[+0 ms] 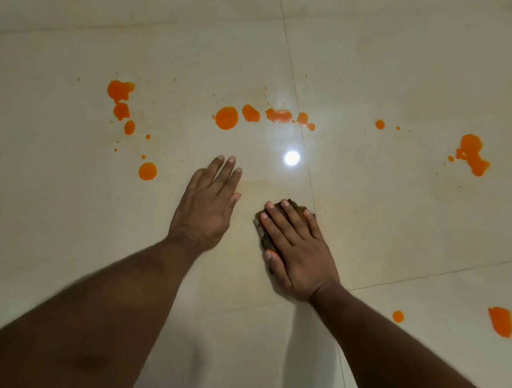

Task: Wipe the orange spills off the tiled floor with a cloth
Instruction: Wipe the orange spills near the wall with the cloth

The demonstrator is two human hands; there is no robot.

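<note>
Orange spills (226, 117) still mark most of the pale tiled floor (60, 223), so by the look of it the wiping has barely started. One brown cloth (261, 228) lies on the floor under the right hand (295, 243), which presses it flat with straight, spread fingers; only the cloth's edges show past the fingers and thumb. The left hand (209, 202) rests just left of the cloth, palm down on bare tile, fingers straight and holding nothing.

Just beyond the cloth a faint pale smear (264, 185) shows on the tile, which may be a patch already wiped, though that is only a guess. Everything else is left to do.

Counted from the cloth, five groups of spills remain. Straight ahead of it runs a row of about four larger blots, with a small one at the row's right end across the tile joint (290, 73). Far to the left of the cloth is a string of roughly four blots (120, 90) with small drops around it. Far to the right and ahead sit one long, lumpy blot (472, 154) and, nearer the middle, two small dots (379, 124). To the right and nearer the person lie one streak (500, 321) and one dot (398, 316). A bright lamp reflection (291, 158) shines ahead of the cloth.
</note>
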